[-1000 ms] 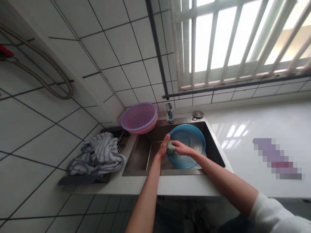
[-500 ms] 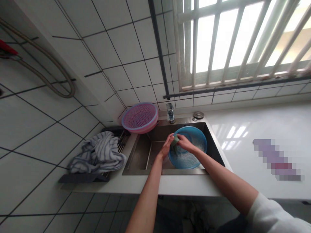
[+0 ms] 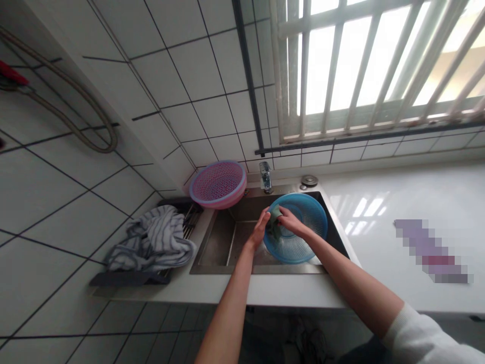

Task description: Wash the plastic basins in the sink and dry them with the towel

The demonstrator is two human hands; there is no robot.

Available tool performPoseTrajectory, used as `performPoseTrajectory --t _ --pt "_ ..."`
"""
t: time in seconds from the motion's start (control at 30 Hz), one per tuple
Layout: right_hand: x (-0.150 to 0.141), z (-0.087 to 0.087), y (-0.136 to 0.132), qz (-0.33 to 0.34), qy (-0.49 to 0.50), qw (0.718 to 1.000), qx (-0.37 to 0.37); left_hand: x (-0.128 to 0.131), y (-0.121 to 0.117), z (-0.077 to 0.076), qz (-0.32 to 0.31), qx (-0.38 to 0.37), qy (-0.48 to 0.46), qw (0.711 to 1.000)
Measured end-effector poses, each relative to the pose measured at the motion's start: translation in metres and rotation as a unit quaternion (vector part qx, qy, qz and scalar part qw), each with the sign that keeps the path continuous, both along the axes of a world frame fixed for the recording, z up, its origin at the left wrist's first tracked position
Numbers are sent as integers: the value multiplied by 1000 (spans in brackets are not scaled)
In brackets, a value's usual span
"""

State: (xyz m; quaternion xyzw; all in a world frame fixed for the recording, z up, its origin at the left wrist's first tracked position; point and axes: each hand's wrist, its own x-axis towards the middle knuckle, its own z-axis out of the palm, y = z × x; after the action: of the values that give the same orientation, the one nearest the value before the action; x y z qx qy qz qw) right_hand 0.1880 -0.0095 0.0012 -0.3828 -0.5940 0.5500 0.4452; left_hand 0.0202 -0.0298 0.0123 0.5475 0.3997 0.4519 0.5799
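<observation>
A round blue plastic colander with ribbed sides is tilted over the right part of the steel sink. My left hand grips its left rim, thumb at the edge and the other fingers mostly hidden behind the wall. Inside that same rim, my right hand has its fingers closed on a small green cloth, pressing it to the colander's wall. Part of the cloth hangs down below the fingers.
A chrome faucet rises behind the sink, with a metal drain plug to its right. Pink and blue baskets stand at the back left. A striped towel lies on a rack. A blurred-out item is on the right counter.
The colander has shifted slightly to the right and its tilt has changed. More of the green cloth now shows below my right hand. Both hands have barely moved.
</observation>
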Motion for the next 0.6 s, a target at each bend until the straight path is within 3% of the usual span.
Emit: performPoseTrajectory --t 0.13,0.2,0.3,0.33,0.5,0.6 --pt "-6 -4 -9 145 -61 986 -63 -5 1 -5 24 -3 26 999" --pt "-4 -2 -8 97 -30 994 -48 -4 1 -5 19 -3 19 1000" --pt "2 5 -2 -38 34 999 -10 -1 1 -3 -4 -2 -10 1000" --pt "2 7 -1 -45 42 998 -5 0 1 -2 -3 0 -14 1000" --pt "-8 6 -7 122 16 992 17 -4 1 -1 69 -8 19 997" --pt "-5 5 -2 45 60 997 19 -2 0 1 41 0 10 999"
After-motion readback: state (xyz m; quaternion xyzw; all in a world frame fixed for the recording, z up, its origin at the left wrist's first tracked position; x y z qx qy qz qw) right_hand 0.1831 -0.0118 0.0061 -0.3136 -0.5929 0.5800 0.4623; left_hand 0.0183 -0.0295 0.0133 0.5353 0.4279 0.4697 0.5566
